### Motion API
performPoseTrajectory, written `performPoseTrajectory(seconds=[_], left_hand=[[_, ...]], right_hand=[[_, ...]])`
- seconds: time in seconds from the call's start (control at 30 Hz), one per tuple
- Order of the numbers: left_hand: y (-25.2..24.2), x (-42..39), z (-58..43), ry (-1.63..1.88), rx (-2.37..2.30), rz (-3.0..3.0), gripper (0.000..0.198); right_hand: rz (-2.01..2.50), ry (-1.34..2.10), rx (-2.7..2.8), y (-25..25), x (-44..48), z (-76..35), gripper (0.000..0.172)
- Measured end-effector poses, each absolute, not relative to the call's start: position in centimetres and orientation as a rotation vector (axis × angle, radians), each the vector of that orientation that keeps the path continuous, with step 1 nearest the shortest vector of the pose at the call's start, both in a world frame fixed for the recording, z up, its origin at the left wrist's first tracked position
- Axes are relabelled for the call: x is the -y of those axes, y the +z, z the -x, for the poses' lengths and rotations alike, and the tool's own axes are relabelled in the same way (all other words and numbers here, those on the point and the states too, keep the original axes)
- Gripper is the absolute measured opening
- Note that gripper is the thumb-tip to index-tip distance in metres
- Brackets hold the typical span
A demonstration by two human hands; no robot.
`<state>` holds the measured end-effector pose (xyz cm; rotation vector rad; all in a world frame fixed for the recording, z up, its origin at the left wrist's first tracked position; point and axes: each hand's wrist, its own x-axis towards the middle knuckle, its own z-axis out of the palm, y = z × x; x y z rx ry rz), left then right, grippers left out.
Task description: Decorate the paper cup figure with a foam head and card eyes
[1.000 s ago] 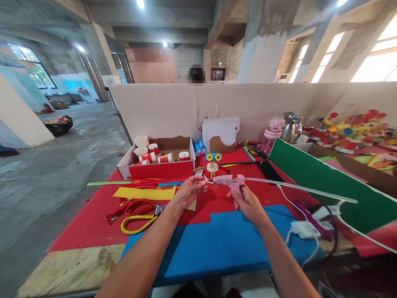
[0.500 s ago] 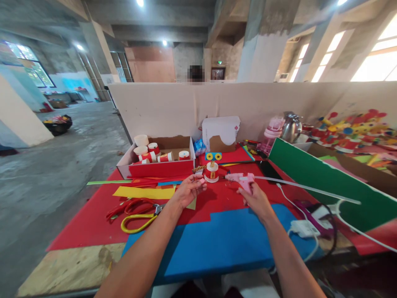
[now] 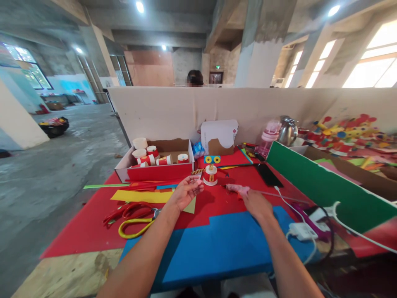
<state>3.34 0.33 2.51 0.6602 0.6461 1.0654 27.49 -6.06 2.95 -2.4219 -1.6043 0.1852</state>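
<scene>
Between the fingers of my left hand (image 3: 186, 193) is a small pink piece (image 3: 199, 181), too small to name more exactly. My right hand (image 3: 257, 205) grips a pink glue gun (image 3: 238, 188), lying on its side close to the red table sheet, its dark nozzle pointing left. A clear glue stick (image 3: 283, 196) sticks out of its back end. Just beyond my left fingertips stands an upright red and white paper-cup figure (image 3: 210, 177). On top it carries a blue strip with two yellow ring eyes (image 3: 212, 159), and a coiled brown arm reaches out at its left.
A box (image 3: 155, 170) of paper cups is at the back left. Yellow-handled scissors (image 3: 133, 228) and yellow paper strips (image 3: 141, 195) lie left of my left arm. To the right are a black phone (image 3: 269, 175), a green-sided box (image 3: 313, 186) and a white plug with cables (image 3: 302, 231).
My right hand has lowered and turned the glue gun from upright onto its side, so the glue stick has swung lower. My left hand keeps the pink piece near the cup figure.
</scene>
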Motion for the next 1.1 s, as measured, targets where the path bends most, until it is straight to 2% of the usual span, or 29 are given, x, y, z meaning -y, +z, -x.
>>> performPoseTrajectory(seconds=[0.13,0.2,0.27,0.33,0.57,0.87,1.1], left_hand=[[4.0,0.0,-3.1,1.119,-0.624,-0.722,0.025],[5.3,-0.1,-3.0,1.142,-0.600,-0.784,0.026],[6.9,-0.5,-2.9,1.153,-0.583,-0.862,0.028],[8.7,-1.4,-2.7,1.168,-0.575,-0.957,0.028],[13.3,-6.4,-3.4,1.140,-0.627,-1.298,0.029],[13.0,-11.0,-6.3,1.031,-0.906,-1.982,0.021],[13.8,-10.9,-7.4,0.739,-1.055,-2.496,0.010]], right_hand=[[1.984,0.112,1.461,4.0,3.5,-26.7,0.028],[1.579,0.332,1.311,4.2,0.9,-25.4,0.030],[1.220,0.601,1.123,4.2,-1.8,-23.9,0.040],[1.050,0.766,0.965,4.1,-3.9,-22.6,0.043],[1.034,0.722,0.856,3.6,-5.0,-21.2,0.037],[1.022,0.721,0.942,2.5,-5.1,-20.2,0.039],[0.931,0.755,0.932,2.1,-5.6,-19.9,0.043]])
